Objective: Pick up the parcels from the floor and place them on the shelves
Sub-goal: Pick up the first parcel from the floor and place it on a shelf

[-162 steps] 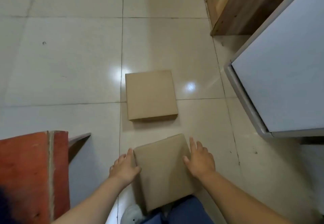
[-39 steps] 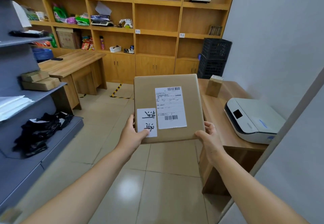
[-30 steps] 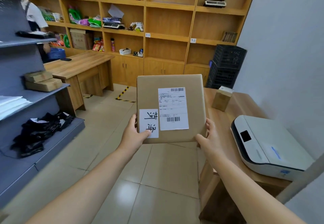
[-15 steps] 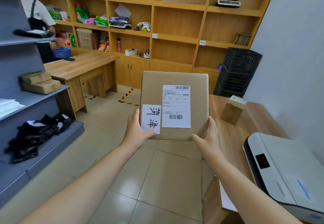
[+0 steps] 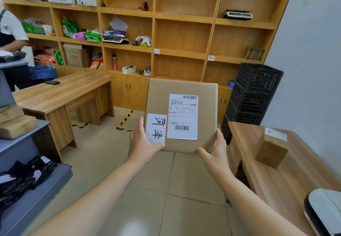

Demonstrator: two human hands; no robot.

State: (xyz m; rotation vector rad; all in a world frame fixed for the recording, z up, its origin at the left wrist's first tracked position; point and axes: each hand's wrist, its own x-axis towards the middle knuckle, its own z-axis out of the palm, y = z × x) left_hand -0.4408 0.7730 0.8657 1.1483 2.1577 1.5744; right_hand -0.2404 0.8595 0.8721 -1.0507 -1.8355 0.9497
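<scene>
Right now a flat brown cardboard parcel [image 5: 181,115] is held upright in the air, its labelled face turned toward the camera, in front of the wooden wall shelving [image 5: 181,55]. The left hand [image 5: 143,141] grasps the parcel's lower left corner, thumb pressed on the front over the bottom edge of a small white sticker with two handwritten characters [image 5: 156,128]. The right hand [image 5: 215,153] grasps the lower right corner, thumb at the bottom edge and fingers wrapped up along the right side. Beside the sticker, toward the parcel's right edge, sits a larger white shipping label with barcodes [image 5: 182,116].

Left of the parcel stands a wooden desk [image 5: 60,93] with a dark phone [image 5: 52,82] lying on it. Further left of the parcel, a grey metal rack [image 5: 27,141] carries two brown boxes [image 5: 16,123] on one shelf and a heap of black bags [image 5: 20,176] on the shelf below. Right of the parcel, stacked black plastic crates [image 5: 252,95] stand against the wall, and nearer the camera a wooden counter [image 5: 273,180] bears a small brown box [image 5: 271,147] and the corner of a white printer [image 5: 323,210]. Behind the parcel, the shelving's left compartments hold detergent bags, snacks, a scale and a carton, and another person [image 5: 9,32] stands at its far left end.
</scene>
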